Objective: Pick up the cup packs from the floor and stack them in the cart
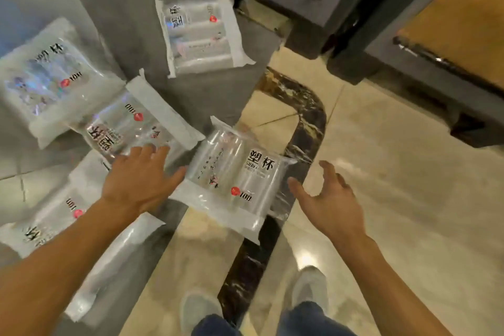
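Several clear plastic cup packs with black lettering and red dots lie scattered on the floor. The nearest pack (234, 177) rests between my hands, across a dark marble strip. My left hand (139, 177) hovers just left of it, fingers spread, holding nothing. My right hand (324, 196) is open on its right side, palm turned toward the pack, a small gap apart. Other packs lie at the far left (46, 79), centre left (131, 123), under my left forearm (54, 215) and farther back (201, 35). No cart shows clearly in view.
Dark-framed furniture with tan wooden panels (450, 24) stands at the top right, its feet on the floor. A curved dark marble inlay (308, 128) runs through beige tiles. My shoes (311, 289) are at the bottom centre. Grey flooring lies to the left.
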Demonstrator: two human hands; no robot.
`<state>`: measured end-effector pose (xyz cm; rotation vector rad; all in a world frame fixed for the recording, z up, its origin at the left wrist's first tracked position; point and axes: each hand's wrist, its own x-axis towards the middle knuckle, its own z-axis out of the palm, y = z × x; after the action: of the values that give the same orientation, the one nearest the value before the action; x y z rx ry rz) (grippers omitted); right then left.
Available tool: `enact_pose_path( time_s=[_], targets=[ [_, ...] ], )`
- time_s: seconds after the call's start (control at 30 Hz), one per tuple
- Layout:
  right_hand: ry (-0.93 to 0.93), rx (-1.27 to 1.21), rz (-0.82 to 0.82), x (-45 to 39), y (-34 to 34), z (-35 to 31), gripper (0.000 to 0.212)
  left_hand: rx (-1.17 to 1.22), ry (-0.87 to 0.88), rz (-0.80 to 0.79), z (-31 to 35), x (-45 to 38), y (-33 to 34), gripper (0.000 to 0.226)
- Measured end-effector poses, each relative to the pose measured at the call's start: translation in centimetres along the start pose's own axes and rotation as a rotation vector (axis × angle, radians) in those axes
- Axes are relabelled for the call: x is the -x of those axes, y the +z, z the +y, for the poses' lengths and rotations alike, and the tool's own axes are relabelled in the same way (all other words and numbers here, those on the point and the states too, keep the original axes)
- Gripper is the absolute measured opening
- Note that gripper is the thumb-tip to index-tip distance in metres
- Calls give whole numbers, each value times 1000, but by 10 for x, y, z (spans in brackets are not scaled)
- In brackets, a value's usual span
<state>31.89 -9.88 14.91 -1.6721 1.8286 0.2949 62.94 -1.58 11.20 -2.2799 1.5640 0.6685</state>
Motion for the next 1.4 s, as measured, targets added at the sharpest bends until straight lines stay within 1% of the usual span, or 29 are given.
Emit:
enact_pose_path(
  time_s=[0.07,0.13,0.2,0.23,0.27,0.33,0.37,0.43,0.5,0.57,0.67,0.73,0.8,0.93,1.03,1.07,1.13,1.23,1.33,1.4],
  targets=[
    [78,-104,-39,-38,64,21,86,46,-35,-68,8,-35,63,97],
    [137,-254,-92,-70,127,38,94,202,-100,-130,14,-68,115,89],
    [213,-402,-131,-96,182,47,98,341,-103,-108,14,-104,156,84],
    [241,-466,-137,-106,203,50,97,392,-79,-89,11,-118,171,84],
    [254,-522,-135,-114,221,50,90,433,-51,-66,7,-131,183,86],
    [267,-663,-79,-124,242,49,71,518,-16,-20,4,-146,195,88],
    [266,-726,-37,-127,248,49,66,568,-15,3,6,-149,196,87],
    [242,-839,21,-127,250,45,64,678,-51,37,11,-150,191,83],
    [220,-925,59,-126,240,43,63,775,-104,26,20,-146,182,75],
    [214,-958,73,-122,217,41,62,849,-138,6,29,-137,165,74],
    [166,-976,96,-108,158,33,69,905,-135,32,48,-119,115,72],
    [119,-960,116,-94,106,24,71,923,-143,72,60,-104,66,72],
    [68,-931,127,-78,45,9,69,948,-144,112,69,-84,9,80],
    [-27,-911,156,-33,-95,-29,64,999,-153,211,86,-29,-132,79],
    [-118,-905,185,19,-213,-60,61,1043,-148,249,103,29,-255,63],
    [-126,-903,191,40,-255,-69,60,1061,-138,258,110,52,-298,61],
    [-122,-908,194,87,-338,-82,59,1091,-115,276,127,99,-383,65],
    [-133,-916,211,158,-456,-84,70,1122,-69,265,159,166,-499,65],
    [-147,-947,267,218,-561,-69,81,1120,60,251,202,228,-597,80],
    [-166,-956,292,254,-622,-49,93,1085,138,260,240,267,-660,82]
  ],
)
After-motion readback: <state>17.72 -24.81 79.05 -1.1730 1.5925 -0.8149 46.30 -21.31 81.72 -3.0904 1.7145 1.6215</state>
